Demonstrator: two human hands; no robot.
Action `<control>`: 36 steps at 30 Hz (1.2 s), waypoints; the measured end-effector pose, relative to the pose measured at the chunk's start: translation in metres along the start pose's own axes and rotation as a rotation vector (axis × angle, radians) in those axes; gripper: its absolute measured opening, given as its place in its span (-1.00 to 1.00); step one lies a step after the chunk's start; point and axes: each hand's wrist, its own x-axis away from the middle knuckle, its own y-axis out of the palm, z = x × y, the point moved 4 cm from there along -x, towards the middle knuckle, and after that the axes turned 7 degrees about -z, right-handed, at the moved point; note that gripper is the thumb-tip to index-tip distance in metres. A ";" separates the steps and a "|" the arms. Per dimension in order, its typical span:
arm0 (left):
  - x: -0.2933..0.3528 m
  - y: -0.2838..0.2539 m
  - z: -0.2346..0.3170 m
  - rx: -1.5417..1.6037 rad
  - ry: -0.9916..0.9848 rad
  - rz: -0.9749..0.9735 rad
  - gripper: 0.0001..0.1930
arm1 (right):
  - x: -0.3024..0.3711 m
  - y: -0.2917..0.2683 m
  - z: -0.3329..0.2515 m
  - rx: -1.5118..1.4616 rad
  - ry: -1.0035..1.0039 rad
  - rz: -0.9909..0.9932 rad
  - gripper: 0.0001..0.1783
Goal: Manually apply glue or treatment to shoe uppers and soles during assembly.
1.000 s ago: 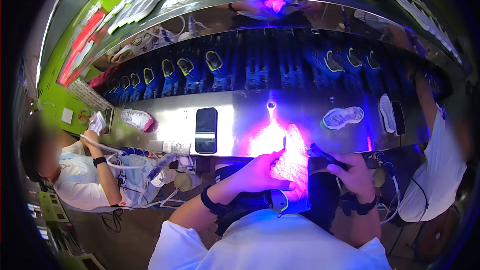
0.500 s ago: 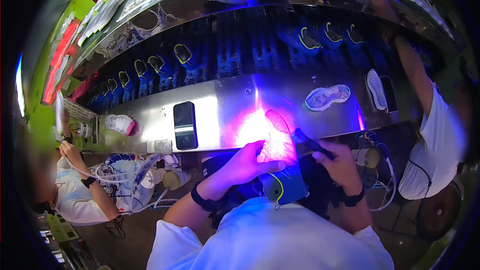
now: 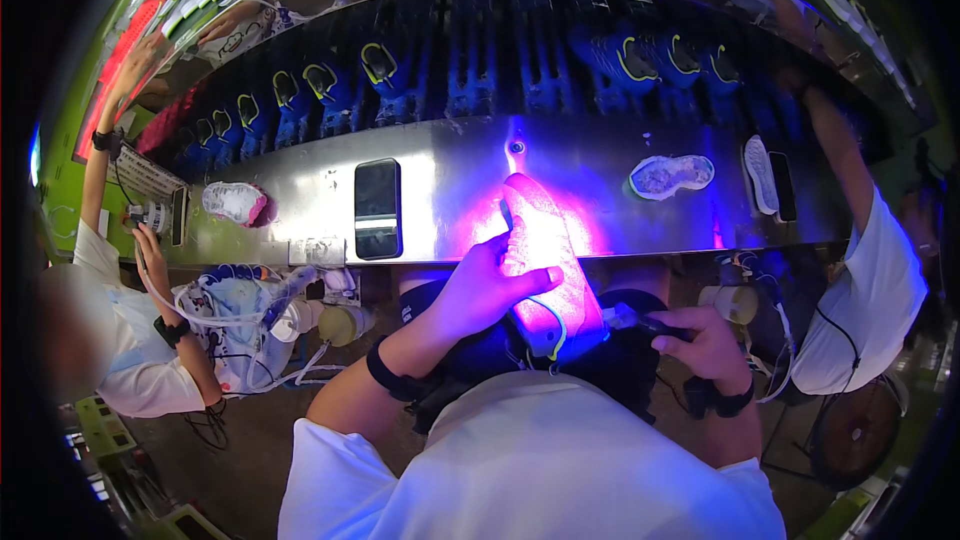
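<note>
Tool (image 3: 645,322) shifts to the heel end of the shoe (image 3: 555,250)

On the left, a dark phone (image 3: 377,210) lies on the metal table (image 3: 435,165), well apart from the shoe. The left hand (image 3: 490,285) still grips the shoe, thumb over its upper face. The shoe straddles the table's front edge, its toe now farther over the metal under the pink-violet glow, its heel over the person's lap. The tool's tip has moved from the shoe's side to its heel, suggesting attention there; contact cannot be told. The right hand (image 3: 705,340) is closed around the handle, apart from the left, below the edge. Beyond, a pale sole (image 3: 672,176) bounds the space rightward.
</note>
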 end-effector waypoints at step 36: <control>0.051 0.072 -0.031 1.581 -0.411 -0.554 -0.36 | 0.002 -0.004 -0.080 0.529 -0.411 0.302 -0.50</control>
